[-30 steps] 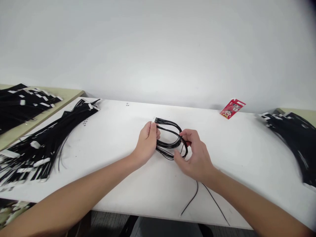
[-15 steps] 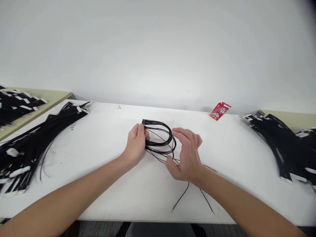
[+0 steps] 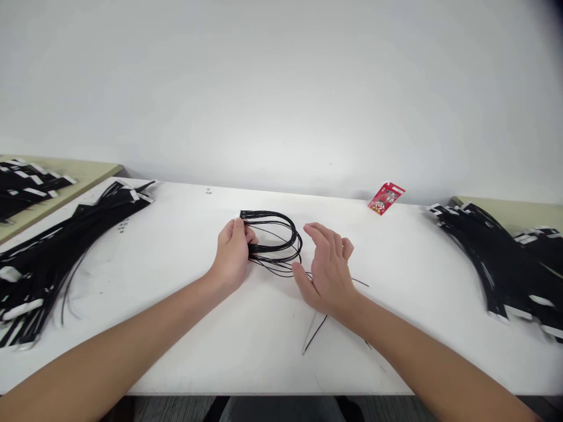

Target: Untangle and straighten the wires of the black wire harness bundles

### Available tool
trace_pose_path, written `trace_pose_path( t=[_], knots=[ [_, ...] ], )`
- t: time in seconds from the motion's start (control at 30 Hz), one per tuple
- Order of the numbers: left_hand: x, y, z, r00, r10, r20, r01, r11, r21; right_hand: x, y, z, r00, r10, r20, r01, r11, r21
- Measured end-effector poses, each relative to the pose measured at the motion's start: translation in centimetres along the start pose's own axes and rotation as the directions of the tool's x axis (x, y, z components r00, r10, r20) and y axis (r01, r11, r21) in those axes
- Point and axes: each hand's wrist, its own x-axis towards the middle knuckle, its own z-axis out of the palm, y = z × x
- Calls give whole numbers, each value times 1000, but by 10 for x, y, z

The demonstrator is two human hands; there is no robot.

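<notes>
A looped bundle of thin black wires [image 3: 288, 225], a wire harness, is gripped at its left end by my left hand [image 3: 233, 252]. The thumb presses on top by the white connector end, which is mostly covered. Just right of the loop's bend, my right hand [image 3: 328, 266] has its fingers spread and curved with nothing gripped; its thumb is close to the lower wires. A few loose wire ends [image 3: 314, 335] trail out beneath and beyond the right hand over the white table [image 3: 246, 346].
Large piles of black wire harnesses with white connectors lie at the left [image 3: 65, 246] and the right [image 3: 497, 258]. More harnesses [image 3: 26, 181] rest on a beige surface at far left. A red packet [image 3: 386, 198] is near the wall at the table's back edge.
My left hand and the wire bundle sit slightly further left in view, as does the whole scene. The right hand's fingers have moved a little away from the loop.
</notes>
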Motion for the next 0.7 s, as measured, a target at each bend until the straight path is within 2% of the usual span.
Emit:
trace_pose_path(
  t=[0.5, 0.7],
  knots=[
    [3, 3, 0, 998, -34, -45, 32, 999, -44, 1, 5, 0, 992, 75, 106, -75, 997, 3],
    [5, 5, -1, 998, -38, -58, 33, 996, -86, 2, 6, -1, 978, 197, 74, -204, 972, 116]
  ],
)
